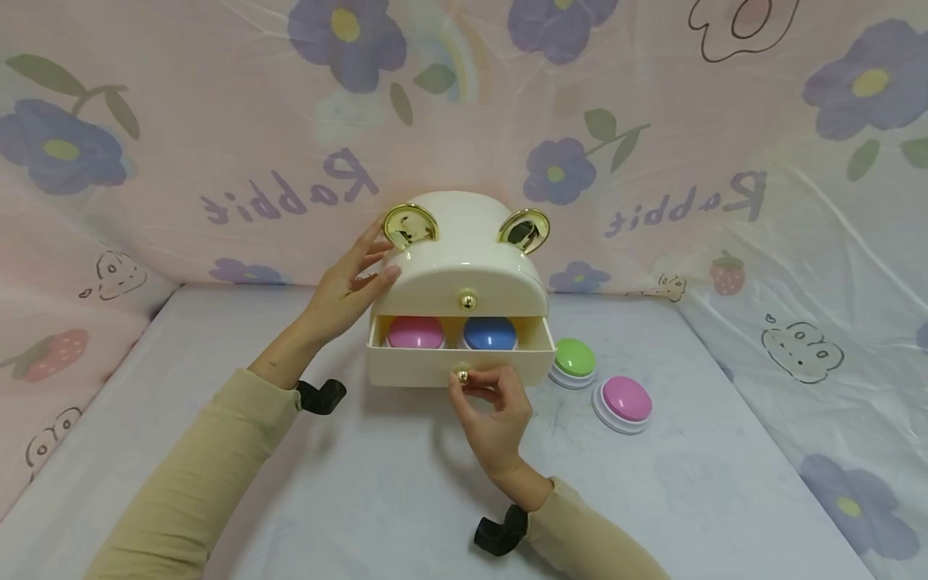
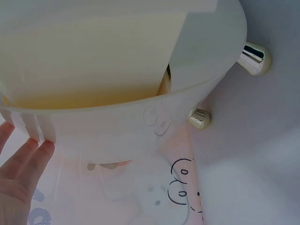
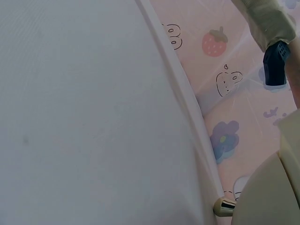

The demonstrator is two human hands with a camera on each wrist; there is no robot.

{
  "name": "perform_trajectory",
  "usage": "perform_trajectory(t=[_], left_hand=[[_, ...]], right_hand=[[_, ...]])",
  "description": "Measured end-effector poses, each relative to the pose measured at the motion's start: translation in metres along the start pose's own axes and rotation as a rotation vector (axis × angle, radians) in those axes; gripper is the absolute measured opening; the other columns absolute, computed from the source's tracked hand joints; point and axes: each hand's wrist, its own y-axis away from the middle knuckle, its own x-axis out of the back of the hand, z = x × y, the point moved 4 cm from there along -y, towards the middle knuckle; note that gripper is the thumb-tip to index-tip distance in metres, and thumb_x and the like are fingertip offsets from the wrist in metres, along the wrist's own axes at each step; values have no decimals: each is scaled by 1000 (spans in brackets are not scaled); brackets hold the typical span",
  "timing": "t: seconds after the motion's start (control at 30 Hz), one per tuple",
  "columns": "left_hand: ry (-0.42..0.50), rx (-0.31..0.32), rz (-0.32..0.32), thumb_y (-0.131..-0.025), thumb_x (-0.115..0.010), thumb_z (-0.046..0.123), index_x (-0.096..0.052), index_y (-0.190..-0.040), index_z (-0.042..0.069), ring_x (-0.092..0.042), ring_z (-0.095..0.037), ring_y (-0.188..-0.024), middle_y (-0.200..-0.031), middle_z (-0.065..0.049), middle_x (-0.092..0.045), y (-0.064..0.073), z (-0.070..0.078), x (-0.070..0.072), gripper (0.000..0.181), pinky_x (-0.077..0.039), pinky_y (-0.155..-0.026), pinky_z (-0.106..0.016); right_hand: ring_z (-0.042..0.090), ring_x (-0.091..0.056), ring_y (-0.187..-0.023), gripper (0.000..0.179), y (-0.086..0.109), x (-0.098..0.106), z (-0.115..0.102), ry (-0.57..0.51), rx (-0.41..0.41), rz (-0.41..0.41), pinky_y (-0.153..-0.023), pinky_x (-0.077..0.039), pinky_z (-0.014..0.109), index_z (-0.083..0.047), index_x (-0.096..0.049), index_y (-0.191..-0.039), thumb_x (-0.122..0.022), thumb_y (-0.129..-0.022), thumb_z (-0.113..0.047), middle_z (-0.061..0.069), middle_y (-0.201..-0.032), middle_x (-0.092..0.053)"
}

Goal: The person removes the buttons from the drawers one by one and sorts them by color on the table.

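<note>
A cream storage box point(image 1: 464, 282) with gold-rimmed ears stands near the back of the table. Its lower drawer point(image 1: 413, 368) is pulled out and holds a pink domed button point(image 1: 416, 333) and a blue domed button point(image 1: 490, 333). My right hand point(image 1: 500, 415) pinches the gold drawer knob point(image 1: 463, 375) between thumb and fingers. My left hand point(image 1: 346, 294) rests against the box's left side near the ear, fingers extended. In the left wrist view, the fingertips point(image 2: 46, 147) touch the edge of the box's side panel point(image 2: 108, 126). The right wrist view leaves the right hand out.
To the right of the drawer, a green domed button point(image 1: 575, 357) and another pink domed button point(image 1: 627, 399) lie on the white table point(image 1: 391, 491). A patterned curtain point(image 1: 464, 121) hangs behind the box. Small gold feet point(image 2: 200, 119) show under the box.
</note>
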Motion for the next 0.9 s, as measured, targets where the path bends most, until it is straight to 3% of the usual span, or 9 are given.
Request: perform_trajectory(t=[0.5, 0.73, 0.9], left_hand=[[21, 6, -10, -93, -55, 32, -14, -142, 51, -36, -30, -134, -143, -5, -39, 1, 2, 0, 66, -33, -109, -53], [28, -1, 4, -93, -54, 31, -16, -142, 51, -38, -22, -132, -142, -4, -40, 1, 1, 0, 65, -34, -109, -49], [38, -5, 1, -94, -54, 26, -16, -145, 44, -38, -25, -132, -141, -9, -40, 4, 13, 0, 66, -33, -110, -49]], right_hand=[[12, -64, -67, 18, 10, 6, 9, -30, 172, -25, -56, -55, 18, 3, -59, -77, -75, -68, 5, 13, -77, -58], [14, -64, -68, 18, 11, 9, 3, -24, 171, -46, -56, -56, 20, 3, -60, -78, -75, -67, 4, 13, -77, -59], [14, -64, -67, 20, 11, 11, -4, -38, 186, -46, -56, -55, 19, 5, -59, -77, -75, -66, 6, 14, -76, -58]])
